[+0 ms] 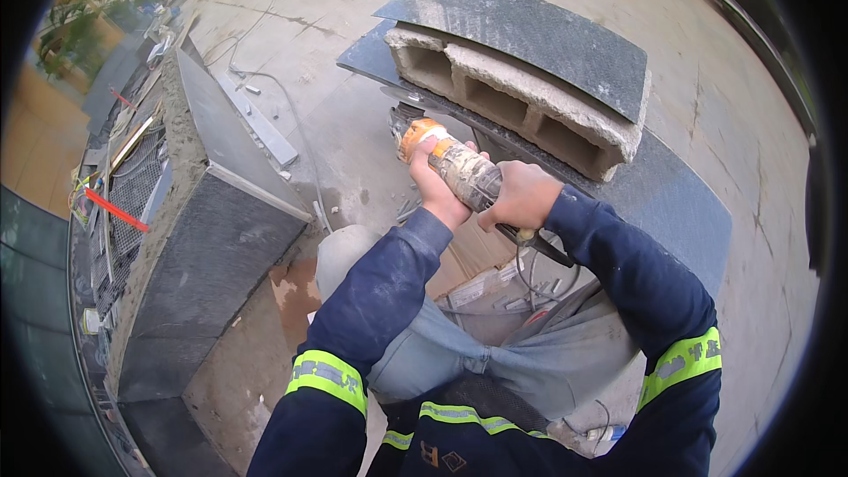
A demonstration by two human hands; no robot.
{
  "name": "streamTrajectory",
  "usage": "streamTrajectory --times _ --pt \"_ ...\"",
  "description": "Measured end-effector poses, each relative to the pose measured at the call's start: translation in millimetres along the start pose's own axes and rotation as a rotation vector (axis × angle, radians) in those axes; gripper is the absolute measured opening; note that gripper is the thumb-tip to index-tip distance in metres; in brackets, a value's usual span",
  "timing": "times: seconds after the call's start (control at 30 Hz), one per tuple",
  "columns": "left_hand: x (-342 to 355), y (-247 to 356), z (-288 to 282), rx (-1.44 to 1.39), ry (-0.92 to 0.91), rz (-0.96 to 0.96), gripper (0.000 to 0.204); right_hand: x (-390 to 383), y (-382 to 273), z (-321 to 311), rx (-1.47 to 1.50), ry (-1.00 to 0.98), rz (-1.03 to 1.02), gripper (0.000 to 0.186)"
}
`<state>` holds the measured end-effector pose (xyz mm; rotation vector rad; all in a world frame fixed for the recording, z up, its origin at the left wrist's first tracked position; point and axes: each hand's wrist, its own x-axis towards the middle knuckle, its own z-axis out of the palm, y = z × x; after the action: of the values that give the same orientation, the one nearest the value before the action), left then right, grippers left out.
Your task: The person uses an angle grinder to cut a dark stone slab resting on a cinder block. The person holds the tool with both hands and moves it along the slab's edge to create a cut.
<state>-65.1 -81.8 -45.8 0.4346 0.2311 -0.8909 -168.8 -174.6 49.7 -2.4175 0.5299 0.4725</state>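
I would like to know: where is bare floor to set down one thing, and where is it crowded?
Bare paving lies beyond the upper slab and right of the lower slab. Crowded: below the power tool, between the legs, where scraps lie; and left of the dark wall, around the mesh.

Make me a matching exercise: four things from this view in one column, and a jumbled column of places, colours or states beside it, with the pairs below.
Things:
1. Corded power tool
2. Hollow concrete block
3. Left hand
4. Right hand

Places, colours, states:
A. Between dark grey slabs
B. Gripping farther back, nearer the wearer
C. Gripping farther forward, nearer the orange end
D. Partly orange

Pairs: 1-D, 2-A, 3-C, 4-B
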Motion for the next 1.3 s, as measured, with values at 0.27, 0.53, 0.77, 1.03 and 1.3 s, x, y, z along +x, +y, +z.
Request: streamTrajectory --times 0.27,0.53,0.77,1.03,1.3 --pt "12 11 -3 0.006 0.010 0.017 0.054 20 -1 3 0.002 0.022 -0.002 0.058" --pt "23 19 -5 0.036 0.035 0.048 0.056 35 -3 3 0.008 0.015 -0.006 0.055" --pt "32 24 -8 0.063 0.043 0.074 0.055 51 -1 5 -0.014 -0.001 -0.020 0.055" --pt "34 27 -12 0.015 0.026 0.005 0.054 49 -5 5 -0.029 -0.003 0.001 0.057" --pt "16 17 -5 -0.030 -0.028 -0.041 0.050 34 3 9 -0.026 0.014 -0.040 0.060"
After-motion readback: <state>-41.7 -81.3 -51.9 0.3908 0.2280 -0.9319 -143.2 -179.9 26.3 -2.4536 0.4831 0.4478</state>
